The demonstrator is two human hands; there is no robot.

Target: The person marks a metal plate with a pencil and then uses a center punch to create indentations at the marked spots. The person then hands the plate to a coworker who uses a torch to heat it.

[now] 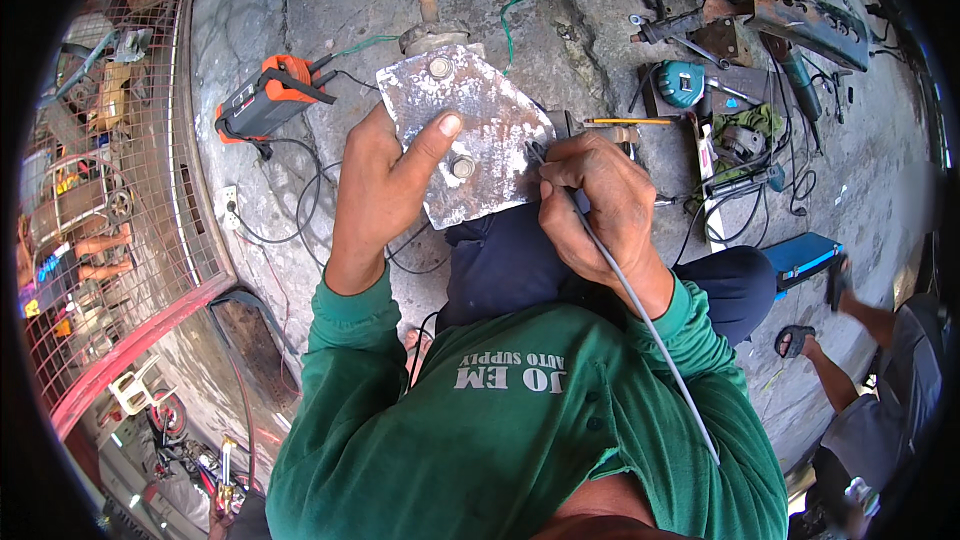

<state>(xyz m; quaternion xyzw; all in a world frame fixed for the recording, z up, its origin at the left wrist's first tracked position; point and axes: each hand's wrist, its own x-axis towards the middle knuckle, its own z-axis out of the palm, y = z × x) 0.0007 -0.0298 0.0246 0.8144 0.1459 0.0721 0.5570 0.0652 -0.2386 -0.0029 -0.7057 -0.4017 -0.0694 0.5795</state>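
rough grey concrete (370, 0) forms the work surface, with visible cracks and dark stains. beyond the left-hand fingers, toward the left edge of view, a red-framed mesh gate (150, 342) borders the area. between that gate and the left-hand fingers, an orange-and-black machine (275, 100) rests on the floor with cables attached. to the right of the right-hand fingers lie a yellow pencil (628, 121), a teal tape measure (680, 84) and, farther off and lower, a blue case (805, 258). well apart from the same fingers, near the right edge, a co-worker's sandaled foot (797, 342) is on the floor.

left hand (385, 185): the thumb presses flat on the near face of the metal plate (480, 110); the other fingers pass behind it and are hidden. grip is closed on the left edge of the plate. an upper bolt (440, 67) sits above the thumb tip; a lower bolt (462, 166) sits just below it.

right hand (605, 200): thumb and curled fingers are drawn together, pinching a thin grey rod (640, 312) near its upper end. contact between rod tip and plate cannot be confirmed.

pose: both forearms, in green sleeves, extend forward from the torso. the left wrist is nearly straight, thumb slanting up and right. the right hand angles inward, knuckles up, beside the plate's right edge; the rod slants down past the wrist.
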